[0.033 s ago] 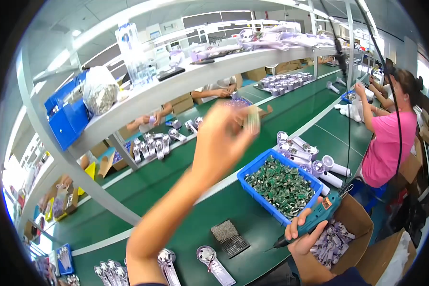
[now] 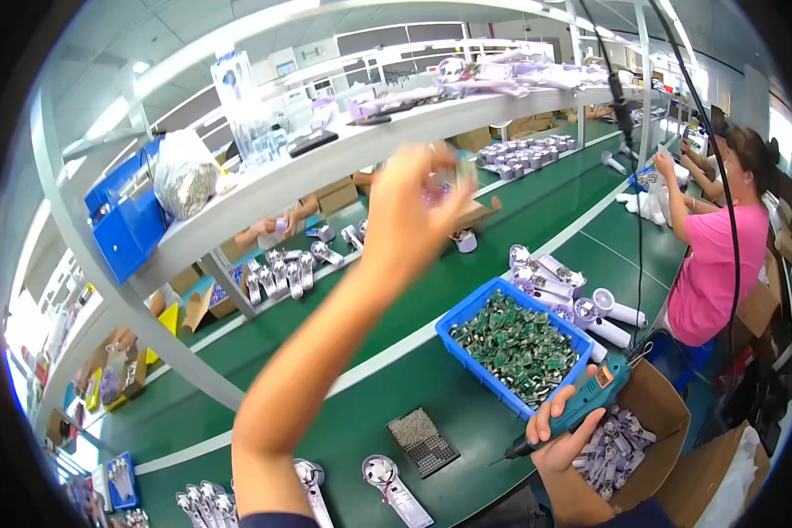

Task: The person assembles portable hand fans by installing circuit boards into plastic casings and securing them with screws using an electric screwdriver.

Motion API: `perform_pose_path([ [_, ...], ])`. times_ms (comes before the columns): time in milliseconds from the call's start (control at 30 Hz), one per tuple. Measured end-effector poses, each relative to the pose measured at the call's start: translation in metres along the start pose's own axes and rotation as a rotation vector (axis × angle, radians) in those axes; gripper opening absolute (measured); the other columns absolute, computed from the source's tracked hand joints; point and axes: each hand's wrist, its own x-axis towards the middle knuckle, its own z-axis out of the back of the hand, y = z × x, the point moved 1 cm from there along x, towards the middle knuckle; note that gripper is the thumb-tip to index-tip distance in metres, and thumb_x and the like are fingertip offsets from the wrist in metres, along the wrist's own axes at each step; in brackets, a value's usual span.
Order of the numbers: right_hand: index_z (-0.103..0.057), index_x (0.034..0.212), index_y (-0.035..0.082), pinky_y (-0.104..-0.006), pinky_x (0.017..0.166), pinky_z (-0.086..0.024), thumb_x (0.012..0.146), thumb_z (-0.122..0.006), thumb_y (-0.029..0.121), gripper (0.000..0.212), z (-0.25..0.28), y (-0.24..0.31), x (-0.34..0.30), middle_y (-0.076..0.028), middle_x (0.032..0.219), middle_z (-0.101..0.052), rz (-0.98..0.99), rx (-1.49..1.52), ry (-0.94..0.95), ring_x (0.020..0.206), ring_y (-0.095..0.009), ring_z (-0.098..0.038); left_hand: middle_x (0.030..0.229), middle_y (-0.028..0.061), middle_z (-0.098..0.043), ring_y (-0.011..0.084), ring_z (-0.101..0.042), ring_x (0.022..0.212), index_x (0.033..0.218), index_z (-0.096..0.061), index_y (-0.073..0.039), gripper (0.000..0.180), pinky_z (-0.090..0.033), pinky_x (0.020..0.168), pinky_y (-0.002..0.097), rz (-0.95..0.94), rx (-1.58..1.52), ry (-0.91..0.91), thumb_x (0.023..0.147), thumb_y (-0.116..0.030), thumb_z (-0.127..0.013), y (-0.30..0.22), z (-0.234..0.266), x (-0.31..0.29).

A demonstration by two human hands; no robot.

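Note:
My left hand (image 2: 411,207) is raised over the green conveyor, smeared by motion. A pale blur shows between its thumb and fingers, too indistinct to name. Low on the right, my right hand (image 2: 565,433) wraps round a teal electric screwdriver (image 2: 581,400), its bit pointing left over the bench. Beyond that hand stands a blue bin (image 2: 466,359) of small green circuit boards (image 2: 519,348). A black tray of small metal screws (image 2: 422,440) lies on the bench. Beside it, an opened lilac handheld fan (image 2: 396,488) shows its round head and wires.
More fan housings (image 2: 550,282) lie beyond the bin. A cardboard box (image 2: 656,405) of lilac parts stands at right. The metal shelf (image 2: 282,180) crosses above the conveyor (image 2: 370,308). A co-worker in pink (image 2: 726,264) works at right; cables (image 2: 638,220) hang down.
My left hand has risen a little. A small lilac-white part on the conveyor now shows below it. My right hand and the screwdriver stay in place.

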Motion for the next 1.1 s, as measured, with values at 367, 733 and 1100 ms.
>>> perform_pose_path([
  [367, -0.017, 0.150, 0.025, -0.0262, 0.039, -0.040, 0.097, -0.040, 0.065, 0.070, 0.025, 0.019, 0.012, -0.002, 0.085, -0.046, 0.014, -0.002, -0.020, 0.047, -0.011, -0.043, 0.100, 0.0189, -0.068, 0.0362, -0.065, 0.098, 0.104, -0.065, 0.000, 0.027, -0.050, 0.087, 0.0436, 0.008, 0.403, -0.214, 0.081, -0.014, -0.071, 0.109, -0.033, 0.154],
  [733, -0.035, 0.143, 0.025, -0.0267, 0.037, -0.038, 0.092, -0.039, 0.072, 0.070, 0.023, 0.017, 0.072, -0.002, 0.084, -0.047, -0.088, 0.114, -0.033, 0.048, -0.012, -0.043, 0.101, 0.0155, -0.067, 0.0330, -0.064, 0.095, 0.103, -0.067, -0.003, 0.020, -0.052, 0.084, 0.0400, 0.085, 0.047, 0.434, 0.085, -0.009, -0.066, 0.015, -0.053, -0.121],
  [1100, -0.030, 0.143, 0.004, -0.0235, 0.041, -0.039, 0.094, -0.055, 0.000, 0.055, 0.013, 0.012, 0.076, -0.013, 0.097, -0.059, -0.233, -0.280, -0.030, 0.050, -0.006, -0.045, 0.086, 0.0125, -0.070, 0.0333, -0.063, 0.091, 0.092, -0.074, -0.007, 0.021, -0.046, 0.087, 0.0459, 0.446, 0.331, 0.888, 0.077, -0.021, -0.073, 0.057, -0.133, -0.208],
])
